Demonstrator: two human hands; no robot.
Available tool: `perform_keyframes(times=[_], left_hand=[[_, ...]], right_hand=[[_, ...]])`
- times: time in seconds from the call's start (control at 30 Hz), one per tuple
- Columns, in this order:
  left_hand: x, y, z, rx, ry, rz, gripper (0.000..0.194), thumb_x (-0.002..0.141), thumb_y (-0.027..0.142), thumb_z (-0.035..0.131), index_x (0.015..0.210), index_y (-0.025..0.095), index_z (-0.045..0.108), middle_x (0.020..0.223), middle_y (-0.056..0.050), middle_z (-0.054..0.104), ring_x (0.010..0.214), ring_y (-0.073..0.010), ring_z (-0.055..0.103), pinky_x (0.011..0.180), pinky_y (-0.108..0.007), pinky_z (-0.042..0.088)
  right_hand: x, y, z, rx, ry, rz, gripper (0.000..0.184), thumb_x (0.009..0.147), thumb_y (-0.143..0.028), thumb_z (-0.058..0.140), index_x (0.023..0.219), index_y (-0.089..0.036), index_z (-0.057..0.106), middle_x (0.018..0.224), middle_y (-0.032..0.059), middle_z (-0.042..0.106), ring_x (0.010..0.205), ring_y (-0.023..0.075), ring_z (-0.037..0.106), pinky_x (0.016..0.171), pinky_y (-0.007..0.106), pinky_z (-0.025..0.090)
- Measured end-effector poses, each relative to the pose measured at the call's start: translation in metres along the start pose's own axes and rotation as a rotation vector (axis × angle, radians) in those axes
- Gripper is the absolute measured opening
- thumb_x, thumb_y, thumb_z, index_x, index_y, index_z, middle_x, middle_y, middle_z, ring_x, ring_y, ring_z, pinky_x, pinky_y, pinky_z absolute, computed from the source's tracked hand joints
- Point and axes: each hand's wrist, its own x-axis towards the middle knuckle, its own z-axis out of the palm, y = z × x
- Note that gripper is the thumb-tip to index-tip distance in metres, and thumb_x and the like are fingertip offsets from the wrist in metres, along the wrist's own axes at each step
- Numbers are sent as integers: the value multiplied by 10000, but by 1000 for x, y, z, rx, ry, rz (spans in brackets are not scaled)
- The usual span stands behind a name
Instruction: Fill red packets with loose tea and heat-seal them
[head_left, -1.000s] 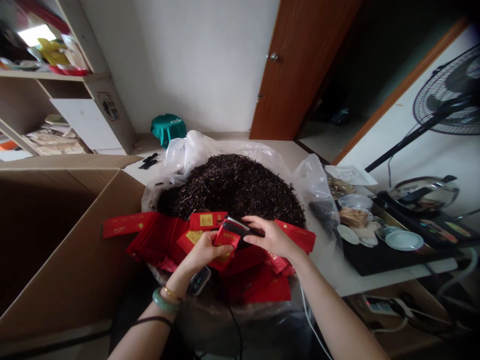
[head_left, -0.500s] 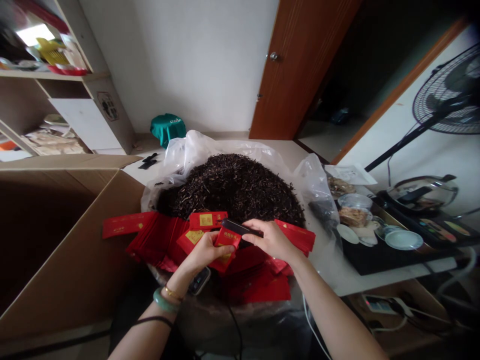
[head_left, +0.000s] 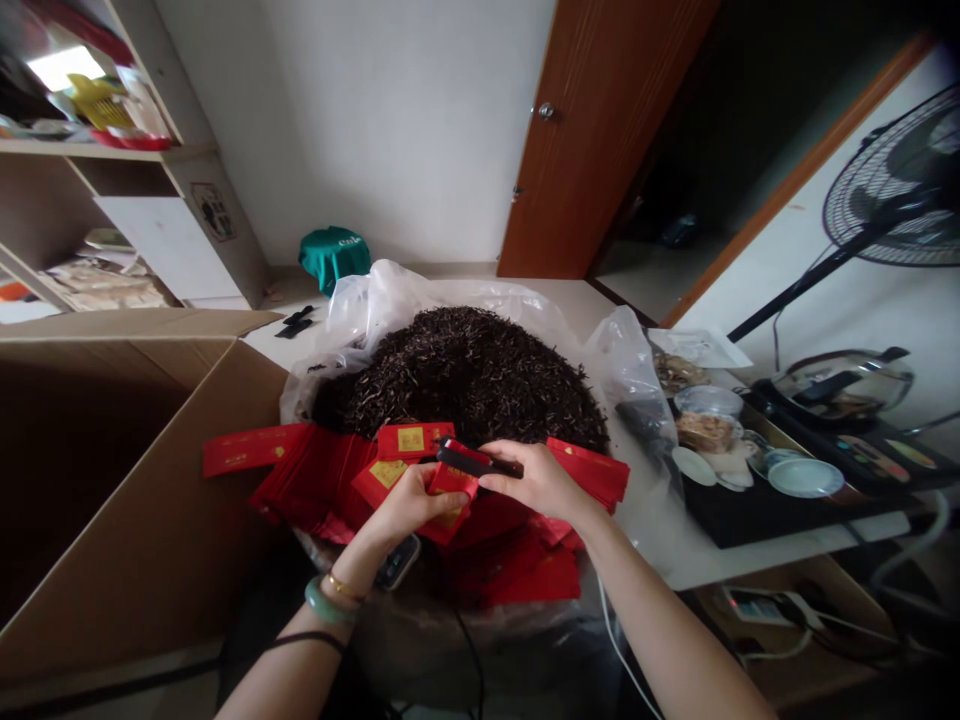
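Observation:
My left hand (head_left: 411, 503) pinches a small red tea packet (head_left: 454, 483) with gold print, thumb on its front. In my right hand (head_left: 534, 478) is a slim black bag sealer (head_left: 466, 459), gripped by thumb and fingers. Its long body lies across the packet's top edge, touching it. Whether the packet's edge sits between its jaws I cannot tell. Beneath and around both hands are many red packets (head_left: 517, 575), in stacks and loose. A heap of dark loose tea leaves (head_left: 480, 365) rises just beyond, in a clear plastic bag (head_left: 390, 290).
At the left stands an open cardboard box (head_left: 217, 430). On the right, a black tray (head_left: 735, 525) bears lidded tubs and small dishes, near a glass kettle (head_left: 847, 385). A standing fan (head_left: 892, 200) is behind it. A white cable (head_left: 615, 640) hangs by my right forearm.
The sealer has tilted slightly in my right hand and now covers more of the packet's top print. Both hands stay nearly in place.

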Motion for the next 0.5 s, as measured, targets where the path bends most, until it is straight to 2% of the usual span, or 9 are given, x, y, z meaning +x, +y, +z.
perform_keyframes(times=[0.2,0.5], left_hand=[[-1,0,1,-1,-21,-11,431,528,364,870,840,112,712,721,-51,733,619,-171,676,613,-253,535],[1,-2,0,29,-19,-11,409,538,342,861,840,109,711,731,-50,734,623,-169,674,625,-248,522]], right_hand=[[-1,-4,1,12,-18,-20,254,809,-347,653,1027,-219,679,1027,45,741,957,233,684,852,339,527],[-1,-4,2,-9,1,-35,230,813,-330,652,1014,-220,674,1007,40,744,937,228,689,817,315,525]])
